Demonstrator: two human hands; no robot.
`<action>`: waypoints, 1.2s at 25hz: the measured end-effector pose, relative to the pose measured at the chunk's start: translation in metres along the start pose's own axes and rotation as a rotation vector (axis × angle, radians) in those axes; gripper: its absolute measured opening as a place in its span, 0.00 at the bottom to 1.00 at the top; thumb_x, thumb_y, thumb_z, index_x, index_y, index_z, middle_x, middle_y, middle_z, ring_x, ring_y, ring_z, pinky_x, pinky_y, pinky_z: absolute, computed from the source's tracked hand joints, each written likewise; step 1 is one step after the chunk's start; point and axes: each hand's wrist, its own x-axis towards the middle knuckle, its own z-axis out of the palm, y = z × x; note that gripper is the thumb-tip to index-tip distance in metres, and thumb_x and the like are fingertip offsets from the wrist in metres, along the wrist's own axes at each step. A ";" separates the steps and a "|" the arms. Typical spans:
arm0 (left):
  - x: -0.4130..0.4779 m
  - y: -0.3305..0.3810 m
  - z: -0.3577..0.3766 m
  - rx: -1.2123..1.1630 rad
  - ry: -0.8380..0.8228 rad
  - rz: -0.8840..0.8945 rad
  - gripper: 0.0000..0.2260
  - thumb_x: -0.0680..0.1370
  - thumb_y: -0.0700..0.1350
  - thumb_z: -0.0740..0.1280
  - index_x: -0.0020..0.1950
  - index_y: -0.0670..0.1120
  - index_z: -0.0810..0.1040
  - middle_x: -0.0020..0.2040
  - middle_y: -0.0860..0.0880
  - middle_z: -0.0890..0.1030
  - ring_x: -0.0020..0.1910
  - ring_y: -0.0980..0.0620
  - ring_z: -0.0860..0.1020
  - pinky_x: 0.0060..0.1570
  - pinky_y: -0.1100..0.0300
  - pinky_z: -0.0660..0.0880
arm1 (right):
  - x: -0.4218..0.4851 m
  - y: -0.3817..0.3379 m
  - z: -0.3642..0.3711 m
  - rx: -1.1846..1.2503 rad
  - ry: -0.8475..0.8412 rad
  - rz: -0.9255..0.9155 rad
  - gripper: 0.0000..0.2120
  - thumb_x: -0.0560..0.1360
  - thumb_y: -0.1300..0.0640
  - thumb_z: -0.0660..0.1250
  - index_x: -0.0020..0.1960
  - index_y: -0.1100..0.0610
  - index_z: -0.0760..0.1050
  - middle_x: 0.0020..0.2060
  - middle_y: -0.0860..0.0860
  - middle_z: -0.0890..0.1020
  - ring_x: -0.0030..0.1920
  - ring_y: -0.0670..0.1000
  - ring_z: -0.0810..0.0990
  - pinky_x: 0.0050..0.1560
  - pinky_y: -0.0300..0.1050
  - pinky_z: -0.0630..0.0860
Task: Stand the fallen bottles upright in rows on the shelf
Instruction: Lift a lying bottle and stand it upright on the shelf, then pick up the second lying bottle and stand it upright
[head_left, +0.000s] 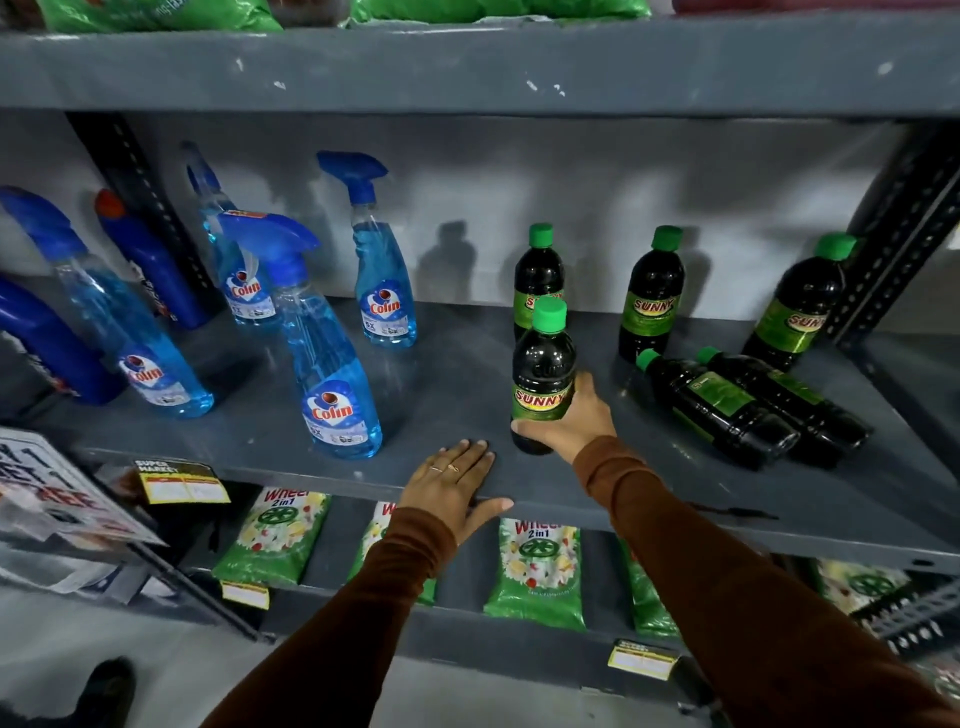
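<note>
My right hand (571, 421) grips the lower half of a dark green-capped Sunny bottle (543, 364), which stands upright near the front of the grey shelf (452, 384). Behind it three more Sunny bottles stand upright along the back: one (538, 270) directly behind, one (652, 296) to the right, one (800, 306) at the far right. Two Sunny bottles lie on their sides, touching, caps pointing left: the nearer (717, 408) and the farther (789, 400). My left hand (452, 483) rests flat on the shelf's front edge, fingers spread, holding nothing.
Several blue Colin spray bottles (332, 364) and blue cleaner bottles (150, 260) stand on the shelf's left half. A perforated black upright (893, 234) bounds the right end. Green Wheel packets (540, 571) sit on the shelf below. The upper shelf (467, 67) overhangs.
</note>
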 end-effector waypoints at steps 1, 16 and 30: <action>0.000 -0.001 -0.001 -0.005 0.006 -0.001 0.36 0.75 0.67 0.40 0.56 0.44 0.78 0.56 0.46 0.82 0.55 0.47 0.79 0.52 0.47 0.76 | -0.006 0.003 -0.002 -0.010 -0.015 -0.021 0.33 0.57 0.55 0.80 0.56 0.58 0.66 0.56 0.57 0.78 0.56 0.56 0.77 0.56 0.44 0.71; 0.002 0.000 0.000 0.003 0.008 -0.026 0.38 0.73 0.69 0.41 0.55 0.43 0.79 0.55 0.45 0.82 0.53 0.45 0.80 0.49 0.45 0.77 | -0.035 0.023 -0.020 -0.114 -0.215 -0.119 0.46 0.51 0.47 0.81 0.62 0.54 0.63 0.58 0.52 0.75 0.59 0.51 0.74 0.63 0.49 0.72; 0.011 0.016 -0.003 -0.177 0.036 -0.160 0.53 0.52 0.81 0.47 0.61 0.45 0.74 0.65 0.44 0.74 0.65 0.44 0.70 0.66 0.49 0.63 | 0.011 0.074 -0.092 -1.001 0.345 0.092 0.17 0.70 0.61 0.54 0.54 0.56 0.75 0.49 0.65 0.81 0.50 0.67 0.78 0.52 0.73 0.70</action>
